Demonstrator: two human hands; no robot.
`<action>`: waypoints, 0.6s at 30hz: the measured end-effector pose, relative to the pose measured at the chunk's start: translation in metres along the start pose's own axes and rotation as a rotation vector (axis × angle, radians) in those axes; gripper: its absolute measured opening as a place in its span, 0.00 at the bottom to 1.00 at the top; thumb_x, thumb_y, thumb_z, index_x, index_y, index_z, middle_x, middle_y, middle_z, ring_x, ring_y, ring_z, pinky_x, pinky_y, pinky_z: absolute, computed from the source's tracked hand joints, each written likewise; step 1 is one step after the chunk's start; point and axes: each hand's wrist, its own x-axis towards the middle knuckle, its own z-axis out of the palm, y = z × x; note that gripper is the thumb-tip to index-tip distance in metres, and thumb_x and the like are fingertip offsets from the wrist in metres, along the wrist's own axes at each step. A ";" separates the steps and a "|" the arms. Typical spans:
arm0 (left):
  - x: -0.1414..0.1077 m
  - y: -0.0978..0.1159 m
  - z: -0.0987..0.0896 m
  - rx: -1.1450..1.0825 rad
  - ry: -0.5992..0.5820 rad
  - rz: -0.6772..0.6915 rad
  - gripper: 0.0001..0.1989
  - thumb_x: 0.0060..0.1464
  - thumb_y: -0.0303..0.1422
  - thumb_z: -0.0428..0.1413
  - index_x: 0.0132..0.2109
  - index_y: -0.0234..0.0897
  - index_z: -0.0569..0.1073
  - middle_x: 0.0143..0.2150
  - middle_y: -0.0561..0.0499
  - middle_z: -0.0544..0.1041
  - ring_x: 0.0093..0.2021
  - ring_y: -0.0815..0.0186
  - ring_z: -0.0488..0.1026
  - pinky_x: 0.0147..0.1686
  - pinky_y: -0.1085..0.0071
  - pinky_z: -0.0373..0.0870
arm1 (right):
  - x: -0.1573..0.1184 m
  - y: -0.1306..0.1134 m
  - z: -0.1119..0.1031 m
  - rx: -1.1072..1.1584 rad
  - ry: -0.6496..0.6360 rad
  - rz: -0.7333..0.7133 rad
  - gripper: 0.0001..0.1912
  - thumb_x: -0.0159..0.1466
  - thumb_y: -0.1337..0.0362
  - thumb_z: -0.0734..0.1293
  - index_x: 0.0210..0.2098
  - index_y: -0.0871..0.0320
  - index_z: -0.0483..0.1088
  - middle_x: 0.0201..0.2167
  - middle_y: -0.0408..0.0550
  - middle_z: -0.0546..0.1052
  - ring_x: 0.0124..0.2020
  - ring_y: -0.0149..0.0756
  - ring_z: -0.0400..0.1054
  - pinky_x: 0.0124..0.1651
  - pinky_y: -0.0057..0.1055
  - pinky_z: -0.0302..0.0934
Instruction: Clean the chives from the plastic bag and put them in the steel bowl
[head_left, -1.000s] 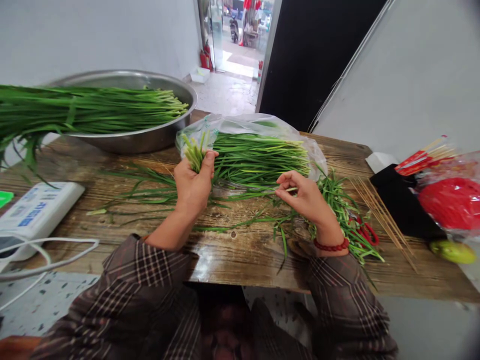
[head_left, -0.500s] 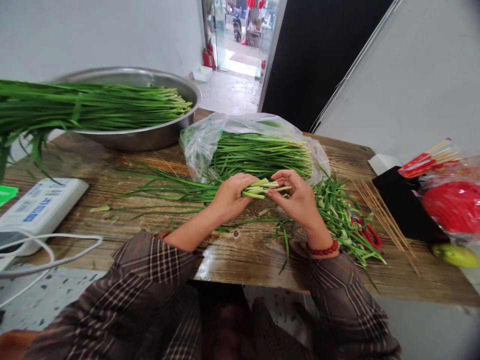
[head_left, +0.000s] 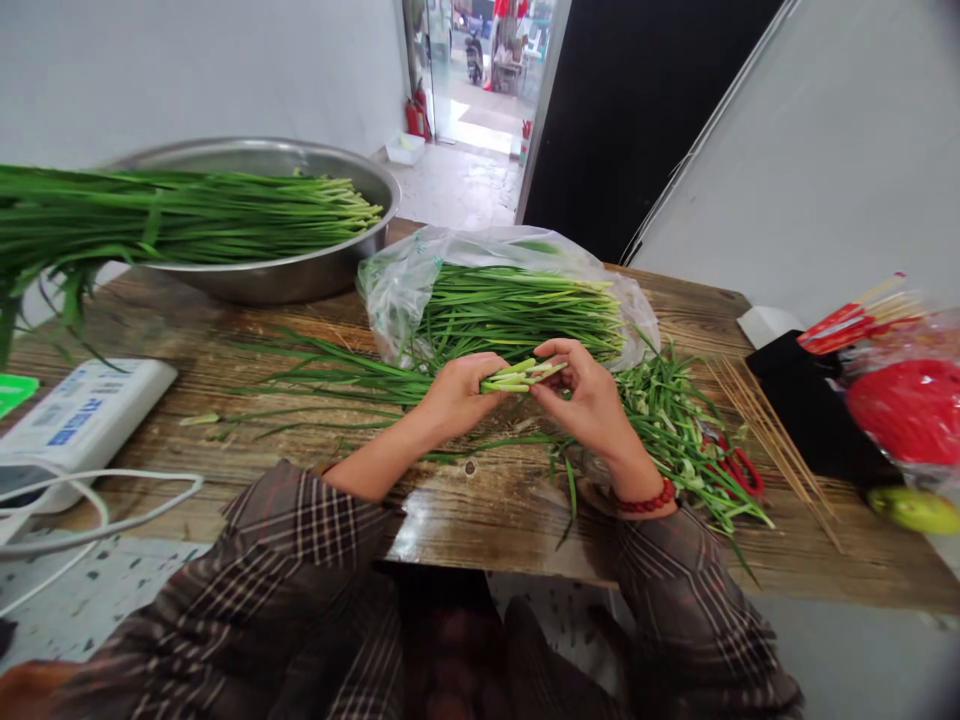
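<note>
My left hand (head_left: 459, 396) is closed round a small bunch of garlic chives (head_left: 511, 379), whose pale cut ends point right while the long green leaves trail left over the table. At those ends, my right hand (head_left: 583, 393) pinches stalk tips between thumb and fingers. Just behind both hands lies a larger pile of garlic chives (head_left: 525, 308) in a clear plastic bag (head_left: 394, 290). Loose trimmings (head_left: 667, 425) are heaped beside my right wrist, partly covering red-handled scissors (head_left: 742, 468).
A steel basin (head_left: 277, 278) at the back left carries a big tied bundle of chives (head_left: 225, 215). A white device (head_left: 90, 420) with cables lies at the left. Wooden skewers (head_left: 772, 445) and a black box (head_left: 817, 410) are on the right of the wooden table (head_left: 480, 500).
My right hand has shifted slightly left and closer to my left hand, over the stalk ends. The bunch stays in my left hand.
</note>
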 end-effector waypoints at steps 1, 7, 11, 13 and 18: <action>0.000 0.000 0.000 0.008 -0.004 -0.010 0.10 0.56 0.33 0.54 0.28 0.34 0.69 0.26 0.55 0.68 0.29 0.70 0.65 0.30 0.75 0.58 | 0.001 0.002 -0.001 -0.004 0.015 0.007 0.16 0.57 0.67 0.68 0.46 0.54 0.65 0.34 0.43 0.75 0.31 0.31 0.71 0.36 0.31 0.67; 0.000 0.001 -0.008 0.052 0.025 -0.067 0.12 0.56 0.34 0.54 0.26 0.34 0.68 0.26 0.55 0.69 0.30 0.70 0.65 0.32 0.75 0.59 | 0.006 0.015 -0.027 -0.007 0.305 0.073 0.07 0.57 0.63 0.68 0.35 0.57 0.72 0.28 0.43 0.76 0.27 0.30 0.68 0.33 0.29 0.63; -0.001 0.001 -0.011 0.020 -0.013 -0.107 0.10 0.55 0.35 0.54 0.29 0.33 0.72 0.29 0.54 0.73 0.32 0.69 0.68 0.34 0.75 0.60 | 0.002 0.018 -0.050 -0.118 0.194 0.122 0.09 0.58 0.59 0.69 0.32 0.58 0.76 0.28 0.46 0.78 0.26 0.31 0.68 0.30 0.29 0.61; -0.002 0.000 -0.011 0.000 -0.039 -0.127 0.11 0.56 0.35 0.53 0.29 0.34 0.73 0.28 0.54 0.74 0.31 0.68 0.68 0.33 0.75 0.60 | 0.000 0.017 -0.055 -0.192 -0.022 0.104 0.11 0.60 0.57 0.68 0.30 0.58 0.78 0.28 0.47 0.79 0.28 0.34 0.70 0.33 0.31 0.62; -0.003 -0.004 -0.009 0.026 -0.021 -0.142 0.12 0.55 0.36 0.52 0.30 0.33 0.73 0.26 0.54 0.72 0.29 0.69 0.66 0.31 0.75 0.59 | 0.001 0.008 -0.046 -0.308 -0.031 -0.088 0.11 0.63 0.59 0.66 0.27 0.57 0.75 0.31 0.48 0.78 0.35 0.36 0.71 0.41 0.34 0.64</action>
